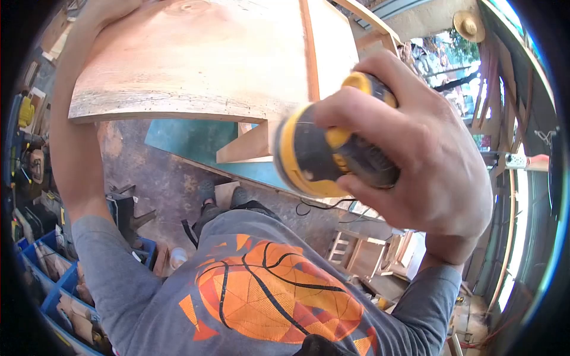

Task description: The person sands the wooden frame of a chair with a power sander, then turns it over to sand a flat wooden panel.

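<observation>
My right hand [415,136] is wrapped round a yellow and black power sander [332,139]. The sander is tilted, its round pad facing left against or close to the edge of a pale wooden piece [196,59]; whether they touch I cannot tell. This piece has a broad flat panel, a darker strip across it and legs or rails below. My left hand [116,7] is at the top left, at the panel's far edge, with its fingers hidden by the frame edge and the wood.
Below the panel lies a teal board [184,139]. Blue crates [56,285] with wood scraps and tools stand at the left. A small wooden frame [362,252] stands on the floor at the lower right. A straw hat [469,26] hangs at the upper right.
</observation>
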Demonstrator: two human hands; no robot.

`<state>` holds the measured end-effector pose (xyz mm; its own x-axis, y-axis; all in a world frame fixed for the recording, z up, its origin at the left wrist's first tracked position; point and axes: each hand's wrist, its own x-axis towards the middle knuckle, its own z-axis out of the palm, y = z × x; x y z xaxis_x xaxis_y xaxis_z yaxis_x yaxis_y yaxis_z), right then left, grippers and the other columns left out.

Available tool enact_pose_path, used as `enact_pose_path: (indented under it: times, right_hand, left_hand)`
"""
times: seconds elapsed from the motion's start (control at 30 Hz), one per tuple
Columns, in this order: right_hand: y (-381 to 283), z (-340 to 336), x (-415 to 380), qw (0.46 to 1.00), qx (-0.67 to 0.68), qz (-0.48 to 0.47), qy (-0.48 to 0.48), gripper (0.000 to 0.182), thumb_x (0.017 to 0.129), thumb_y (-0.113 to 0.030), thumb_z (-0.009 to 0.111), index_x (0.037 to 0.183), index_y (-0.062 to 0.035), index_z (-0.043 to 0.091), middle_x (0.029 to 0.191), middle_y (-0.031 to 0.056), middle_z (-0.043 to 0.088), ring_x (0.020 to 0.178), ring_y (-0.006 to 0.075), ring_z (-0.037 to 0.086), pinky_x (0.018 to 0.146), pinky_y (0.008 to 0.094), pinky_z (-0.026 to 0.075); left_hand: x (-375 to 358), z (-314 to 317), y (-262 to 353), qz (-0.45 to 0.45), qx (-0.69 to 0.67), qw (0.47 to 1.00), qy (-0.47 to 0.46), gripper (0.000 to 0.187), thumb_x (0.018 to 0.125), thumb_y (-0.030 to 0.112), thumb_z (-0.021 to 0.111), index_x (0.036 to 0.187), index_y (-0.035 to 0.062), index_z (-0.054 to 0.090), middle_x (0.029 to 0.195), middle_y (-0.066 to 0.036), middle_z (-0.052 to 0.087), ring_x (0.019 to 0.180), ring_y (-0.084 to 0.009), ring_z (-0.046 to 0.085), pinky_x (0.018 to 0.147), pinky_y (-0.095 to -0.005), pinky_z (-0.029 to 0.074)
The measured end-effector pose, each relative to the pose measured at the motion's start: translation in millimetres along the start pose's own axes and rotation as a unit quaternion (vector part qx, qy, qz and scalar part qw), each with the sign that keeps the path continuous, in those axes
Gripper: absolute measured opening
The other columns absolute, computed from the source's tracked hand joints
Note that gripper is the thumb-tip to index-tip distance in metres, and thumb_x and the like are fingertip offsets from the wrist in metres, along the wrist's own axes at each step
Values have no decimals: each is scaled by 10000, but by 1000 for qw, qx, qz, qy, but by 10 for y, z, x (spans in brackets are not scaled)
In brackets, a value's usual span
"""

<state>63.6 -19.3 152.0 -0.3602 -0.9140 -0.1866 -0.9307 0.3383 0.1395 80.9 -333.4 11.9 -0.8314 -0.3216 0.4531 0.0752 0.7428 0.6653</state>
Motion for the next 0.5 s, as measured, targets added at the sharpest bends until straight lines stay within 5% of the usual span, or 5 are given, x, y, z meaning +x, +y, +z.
enact_pose_path:
  times: [0.1,0.17,0.23,0.3,0.5]
  right_hand:
    - [-102,29,43,998,-65,-24,-13,577,575,-35,870,1104,-150,672,1063,125,566,936,348,660,765,457,547]
    - [192,210,-11,991,85,-50,96,589,572,-30,872,1114,-155,675,1051,129,560,930,348,652,757,459,536]
    - [153,123,-47,994,64,-56,74,600,567,-29,872,1119,-161,675,1056,125,563,931,348,651,763,449,540]
    - [85,92,-113,995,78,-41,40,609,563,-27,868,1122,-165,669,1061,125,566,938,353,652,782,452,537]
    - [162,148,-48,996,30,-11,82,548,553,-46,879,1046,-157,667,1053,119,569,923,368,656,759,466,548]
  left_hand:
    - [-11,81,94,10,13,1000,-23,816,862,242,824,1520,-43,435,1494,-241,531,1384,-311,516,1134,-368,449]
    - [1,88,105,8,21,999,-23,820,861,256,823,1520,-42,436,1490,-244,534,1381,-313,519,1134,-370,448]
    - [-78,101,329,0,29,1000,-12,825,861,270,822,1521,-41,436,1486,-247,536,1378,-314,523,1134,-372,447]
    - [79,-23,-300,-6,36,999,-9,830,860,283,821,1521,-40,437,1482,-250,539,1374,-316,526,1133,-374,446]
    - [182,-42,-444,4,61,998,-22,847,858,325,819,1522,-38,439,1470,-259,546,1364,-321,536,1133,-380,443]
